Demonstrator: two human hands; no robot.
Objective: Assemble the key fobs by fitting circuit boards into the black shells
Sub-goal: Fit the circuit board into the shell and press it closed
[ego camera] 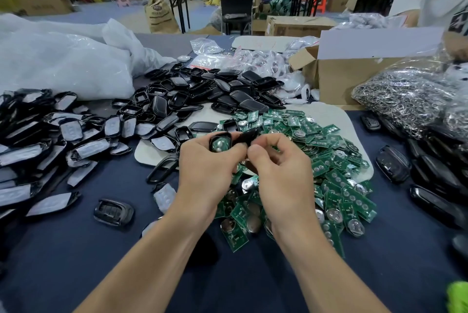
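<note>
Above the green circuit boards (316, 160), left hand (205, 165) gripped a black shell (219, 142), right hand (278, 160) pinched another black piece (247, 136).

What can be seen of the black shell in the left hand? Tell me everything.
The black shell is a glossy, rounded-rectangular plastic half, held above the pile of green circuit boards. Its open side faces the camera, with something silvery seated inside. The left hand grips its lower end; a second black piece, pinched by the right hand, meets its right edge.
</note>
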